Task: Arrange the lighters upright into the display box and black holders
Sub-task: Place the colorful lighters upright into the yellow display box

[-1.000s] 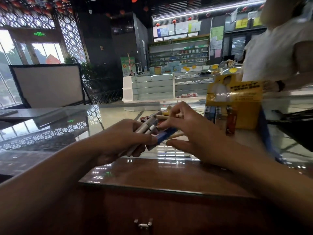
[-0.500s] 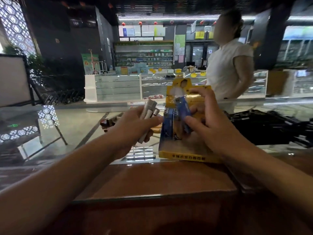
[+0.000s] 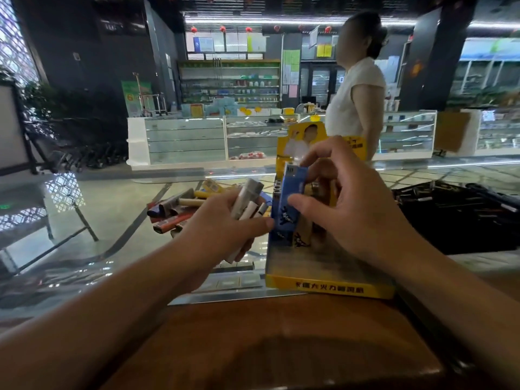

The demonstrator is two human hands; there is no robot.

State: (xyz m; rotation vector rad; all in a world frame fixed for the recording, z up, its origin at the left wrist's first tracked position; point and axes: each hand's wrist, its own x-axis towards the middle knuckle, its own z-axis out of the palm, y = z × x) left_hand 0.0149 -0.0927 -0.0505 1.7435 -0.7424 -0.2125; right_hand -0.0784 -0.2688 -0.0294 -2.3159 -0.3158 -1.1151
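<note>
A yellow display box (image 3: 326, 285) stands on the glass counter with a tall printed back card. My right hand (image 3: 357, 209) pinches a blue lighter (image 3: 289, 204) upright over the box's left side, beside lighters standing inside. My left hand (image 3: 222, 235) grips a bundle of grey and white lighters (image 3: 247, 201), just left of the box. A pile of loose lighters (image 3: 180, 212) lies on the glass behind my left hand. The black holders (image 3: 455, 212) sit to the right of the box, partly hidden by my right hand.
A brown wooden counter top (image 3: 281, 342) runs along the front edge, with glass counter (image 3: 84, 249) beyond it. A person in a white top (image 3: 354, 99) stands behind the display box. Shop shelves and glass cases fill the background.
My right hand carried the blue lighter from my left hand's bundle to the display box and now holds it upright there. The view has swung right, bringing the box to centre.
</note>
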